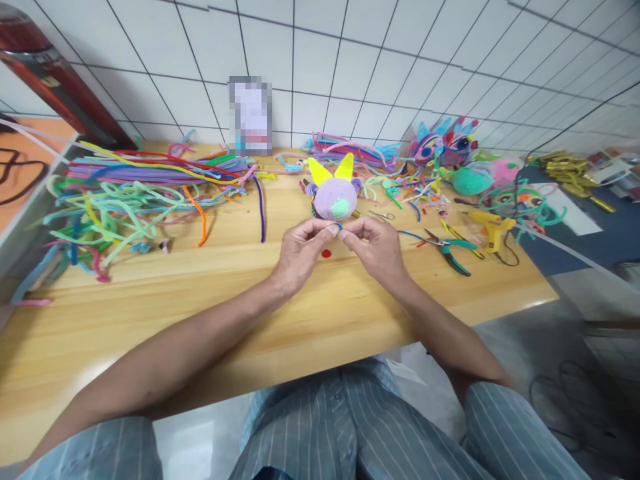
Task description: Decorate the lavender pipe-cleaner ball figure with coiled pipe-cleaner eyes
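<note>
My left hand and my right hand meet over the wooden table, fingers pinched together on a small blue piece of pipe cleaner between the fingertips. Just behind them sits a lilac fuzzy head with two yellow ears, small purple side loops and a green nose. A tiny red dot lies on the table under my hands.
A big heap of coloured pipe cleaners covers the left of the table. Green-handled pliers, small scissors, a yellow glue gun and finished colourful figures lie right. The tiled wall is behind.
</note>
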